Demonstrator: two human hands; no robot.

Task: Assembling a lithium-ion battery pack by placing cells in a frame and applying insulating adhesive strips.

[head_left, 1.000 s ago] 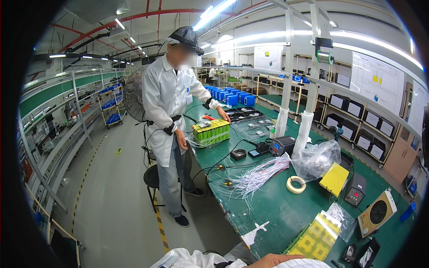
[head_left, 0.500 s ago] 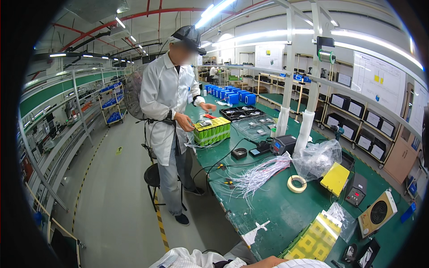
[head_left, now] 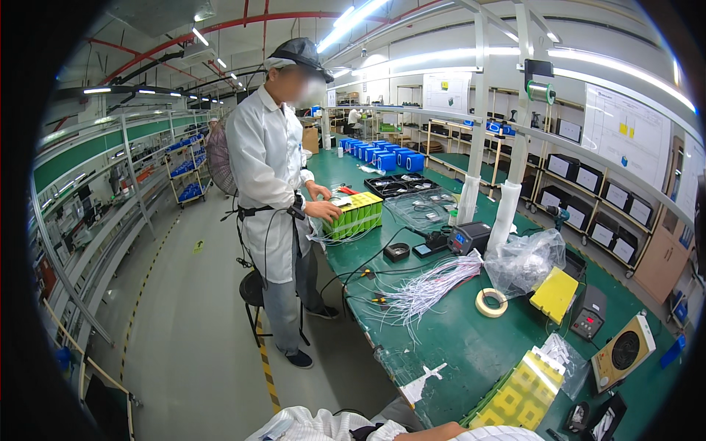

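Observation:
At the lower edge the back of my right hand (head_left: 434, 433) shows beside its white sleeve (head_left: 500, 434); its fingers are hidden. My left white sleeve (head_left: 312, 422) lies to the left of it, with the hand out of sight. Nearest to my right hand, on the green table (head_left: 456, 360), is a stack of yellow-green panels (head_left: 521, 389) with square cut-outs. Across the table a co-worker (head_left: 268, 158) in a white coat and dark cap has both hands on a green battery pack (head_left: 354, 218) with a yellow top.
A bundle of white wires (head_left: 426, 290), a tape roll (head_left: 490, 302), a soldering station (head_left: 468, 237), crumpled clear plastic (head_left: 526, 257) and a small fan unit (head_left: 625, 353) are on the table. Blue packs (head_left: 386, 159) line its far end. A black stool (head_left: 251, 288) stands behind the co-worker.
The co-worker's hands have come down from above and beside the battery pack onto its top, and the body has straightened a little. My right hand stays nearly where it was.

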